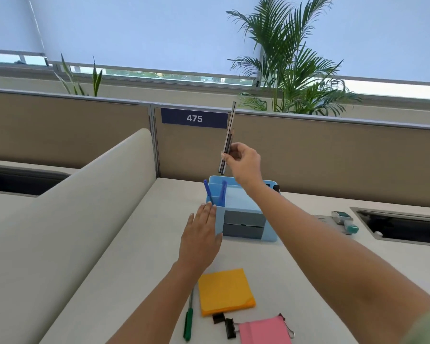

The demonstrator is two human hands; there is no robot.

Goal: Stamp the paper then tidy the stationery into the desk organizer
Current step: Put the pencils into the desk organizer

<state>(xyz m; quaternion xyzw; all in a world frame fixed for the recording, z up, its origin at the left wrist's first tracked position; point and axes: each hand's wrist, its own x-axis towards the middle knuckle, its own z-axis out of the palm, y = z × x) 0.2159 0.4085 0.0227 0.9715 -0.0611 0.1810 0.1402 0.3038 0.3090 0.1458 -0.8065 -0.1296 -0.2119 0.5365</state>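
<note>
A light blue desk organizer (242, 202) with two grey drawers stands on the white desk, and two blue pens (207, 191) lean in its left compartment. My right hand (243, 162) pinches a ruler and dark pencils (227, 142), held upright above the organizer. With flat fingers, my left hand (201, 234) presses against the organizer's left side. An orange sticky-note pad (225, 291), a green pen (188, 320), black binder clips (225, 324) and a clipped pink pad (265, 330) lie near the front edge. A teal and white stamp (344, 220) lies at the right.
A beige partition with a "475" sign (194, 118) runs behind the desk. A curved white divider (67, 214) rises at the left. A recessed cable tray (402, 227) opens in the desktop at the right. Plants (293, 60) stand behind the partition.
</note>
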